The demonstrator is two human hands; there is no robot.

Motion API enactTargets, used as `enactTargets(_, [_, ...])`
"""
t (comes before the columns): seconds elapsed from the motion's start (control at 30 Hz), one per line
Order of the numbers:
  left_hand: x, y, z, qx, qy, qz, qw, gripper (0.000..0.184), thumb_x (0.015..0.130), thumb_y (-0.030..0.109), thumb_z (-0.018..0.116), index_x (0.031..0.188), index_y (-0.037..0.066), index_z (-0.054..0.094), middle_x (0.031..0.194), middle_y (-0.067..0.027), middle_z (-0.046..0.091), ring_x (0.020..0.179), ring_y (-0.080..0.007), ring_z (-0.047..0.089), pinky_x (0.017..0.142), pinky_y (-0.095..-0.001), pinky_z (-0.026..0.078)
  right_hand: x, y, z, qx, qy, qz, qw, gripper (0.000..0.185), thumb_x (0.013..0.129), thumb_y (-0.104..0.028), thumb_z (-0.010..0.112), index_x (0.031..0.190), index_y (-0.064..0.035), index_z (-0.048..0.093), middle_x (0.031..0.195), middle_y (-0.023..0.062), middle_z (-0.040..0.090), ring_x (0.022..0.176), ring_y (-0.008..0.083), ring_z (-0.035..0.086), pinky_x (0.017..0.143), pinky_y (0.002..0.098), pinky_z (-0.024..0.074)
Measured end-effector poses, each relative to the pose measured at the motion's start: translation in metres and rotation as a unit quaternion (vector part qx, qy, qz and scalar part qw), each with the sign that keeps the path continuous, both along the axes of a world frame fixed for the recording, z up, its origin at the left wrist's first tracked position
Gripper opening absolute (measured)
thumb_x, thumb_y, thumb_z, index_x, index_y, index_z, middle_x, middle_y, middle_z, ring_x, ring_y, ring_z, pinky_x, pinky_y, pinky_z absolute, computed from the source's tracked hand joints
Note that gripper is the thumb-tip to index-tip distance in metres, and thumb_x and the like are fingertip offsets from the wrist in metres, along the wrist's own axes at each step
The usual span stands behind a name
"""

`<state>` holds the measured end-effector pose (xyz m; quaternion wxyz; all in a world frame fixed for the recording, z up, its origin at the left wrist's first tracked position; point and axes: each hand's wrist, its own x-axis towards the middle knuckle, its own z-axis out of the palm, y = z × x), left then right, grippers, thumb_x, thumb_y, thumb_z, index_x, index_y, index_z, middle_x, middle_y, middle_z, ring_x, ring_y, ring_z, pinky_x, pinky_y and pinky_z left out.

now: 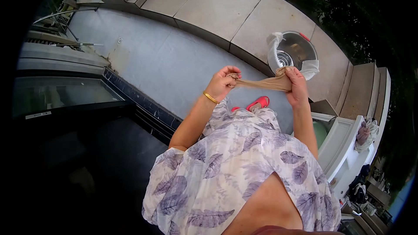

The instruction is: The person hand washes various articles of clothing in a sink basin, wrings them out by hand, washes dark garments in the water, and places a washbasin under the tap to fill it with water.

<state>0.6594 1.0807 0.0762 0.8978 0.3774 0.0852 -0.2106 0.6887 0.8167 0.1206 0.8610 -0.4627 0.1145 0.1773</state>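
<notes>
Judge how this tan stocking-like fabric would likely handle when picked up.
The tan stocking-like fabric is probably floppy, bunching up at the left hand and right hand. It seems stretchy, drawn taut between them, and likely light, looking thin.

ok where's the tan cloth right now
In the head view, the tan cloth is right of centre, stretched between the left hand and right hand, with the metal basin above its right end.

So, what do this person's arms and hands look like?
The left hand is bare, with a yellow-gold bangle at the wrist. The right hand is bare too, with no bangle in view. The left sleeve is loose and pale, leaf-printed in purple-grey.
</notes>
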Motion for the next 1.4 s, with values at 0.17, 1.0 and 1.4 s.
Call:
enactTargets(0.17, [0.022,0.022,0.0,-0.163,-0.047,0.125,0.978,0.062,0.056,-0.017,0.036,0.114,0.0,0.046,0.116,-0.0107,0.05,0.114,-0.023,0.046,0.097,-0.0347,0.04,0.023,0.032,-0.008,-0.116,-0.116,0.045,0.985,0.008,0.087,-0.008,0.053,0.091,-0.0035,0.058,0.087,0.002,0.061,0.076,0.0079,0.057,0.07,0.0238,0.0475])
enactTargets(1.0, [0.212,0.05,0.075,0.054,-0.186,-0.013,0.981,0.049,0.079,-0.012,0.036,0.126,0.0,0.041,0.126,-0.015,0.048,0.115,-0.0252,0.048,0.093,-0.0414,0.044,0.211,0.14,0.033,-0.02,-0.038,0.066,0.997,0.02,0.084,-0.02,0.063,0.088,-0.0006,0.065,0.077,0.0026,0.062,0.065,0.0051,0.053,0.056,0.0187,0.042])
enactTargets(1.4, [0.278,0.058,0.044,-0.22,0.013,-0.061,0.974,0.022,0.092,0.013,0.033,0.093,0.01,0.055,0.111,-0.0094,0.057,0.106,-0.028,0.053,0.088,-0.0487,0.043,0.224,0.134,0.037,0.004,-0.062,-0.049,0.997,0.017,0.087,-0.018,0.06,0.079,-0.005,0.052,0.076,0.0031,0.058,0.069,0.0084,0.056,0.06,0.0218,0.0472])
